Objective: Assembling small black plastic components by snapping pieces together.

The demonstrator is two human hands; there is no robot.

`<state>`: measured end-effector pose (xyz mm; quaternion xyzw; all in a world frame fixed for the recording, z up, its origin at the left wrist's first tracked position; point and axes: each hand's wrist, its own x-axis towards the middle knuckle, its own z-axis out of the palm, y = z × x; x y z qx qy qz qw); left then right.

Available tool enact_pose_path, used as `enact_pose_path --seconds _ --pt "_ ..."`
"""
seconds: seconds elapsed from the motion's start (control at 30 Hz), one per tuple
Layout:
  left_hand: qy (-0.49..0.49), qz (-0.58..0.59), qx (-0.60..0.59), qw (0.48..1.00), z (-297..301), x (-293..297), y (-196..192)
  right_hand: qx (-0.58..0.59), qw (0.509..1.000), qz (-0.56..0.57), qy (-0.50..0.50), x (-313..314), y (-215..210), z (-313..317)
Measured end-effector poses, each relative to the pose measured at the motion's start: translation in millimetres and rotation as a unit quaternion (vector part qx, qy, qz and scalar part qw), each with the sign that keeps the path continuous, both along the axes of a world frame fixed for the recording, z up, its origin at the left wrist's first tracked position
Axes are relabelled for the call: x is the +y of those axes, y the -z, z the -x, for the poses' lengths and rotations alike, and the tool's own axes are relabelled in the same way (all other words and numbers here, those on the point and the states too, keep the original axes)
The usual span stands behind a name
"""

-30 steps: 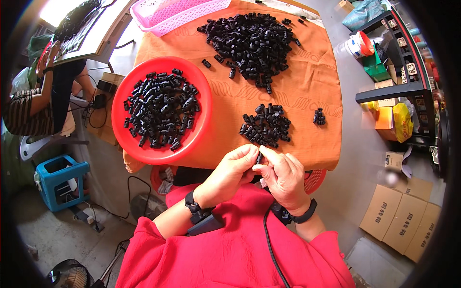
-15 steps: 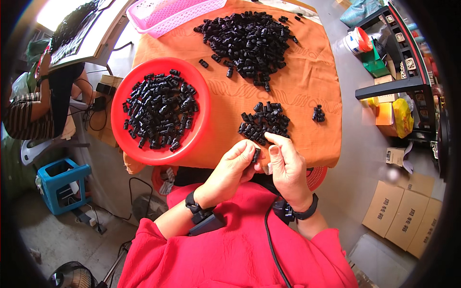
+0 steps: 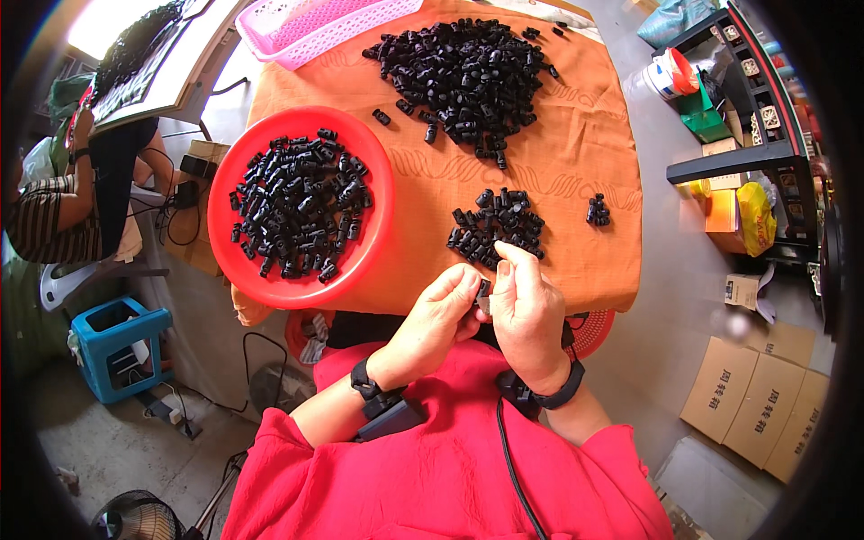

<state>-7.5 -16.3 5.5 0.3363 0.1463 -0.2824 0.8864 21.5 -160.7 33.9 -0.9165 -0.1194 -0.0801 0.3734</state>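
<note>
A small black plastic piece (image 3: 484, 289), cord-lock-like in shape, is pinched between the thumb and fingers of my left hand (image 3: 435, 313). Close against it, my right hand (image 3: 529, 317) has its fingers curled in, with the index finger reaching toward a small pile. A tiny greyish thing shows between the two hands; the right fingers partly hide it. Just beyond my fingertips lies that small pile of black pieces (image 3: 504, 219). On my left, a red basin (image 3: 382, 193) holds many similar pieces. A large black heap (image 3: 459, 81) spreads farther back.
An orange cloth (image 3: 567, 261) covers the table. A small cluster of pieces (image 3: 598, 211) lies at right, a pink basket (image 3: 337, 31) at the back. A blue stool (image 3: 117, 346) and another person (image 3: 63, 211) are at left; a black shelf (image 3: 733, 169) and cartons (image 3: 760, 396) at right.
My right hand has shifted slightly left, nearer the piece in my left hand. The greyish thing now shows against that piece. The left hand stays nearly in place.
</note>
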Motion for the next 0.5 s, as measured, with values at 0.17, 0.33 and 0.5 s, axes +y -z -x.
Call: enact_pose_path --seconds 0.17,0.33,0.5 --pt "0.006 -0.009 -0.003 1.000 -0.2 0.2 -0.7 0.046 0.999 -0.018 0.011 0.6 1.1 2.0" --pt "0.008 -0.015 0.005 1.000 -0.3 0.3 -1.6 0.057 0.998 -0.023 0.020 1.7 1.2 2.4" --pt "0.005 -0.016 0.011 1.000 0.9 -1.0 1.4 0.062 0.998 -0.015 0.020 3.1 1.0 2.0"
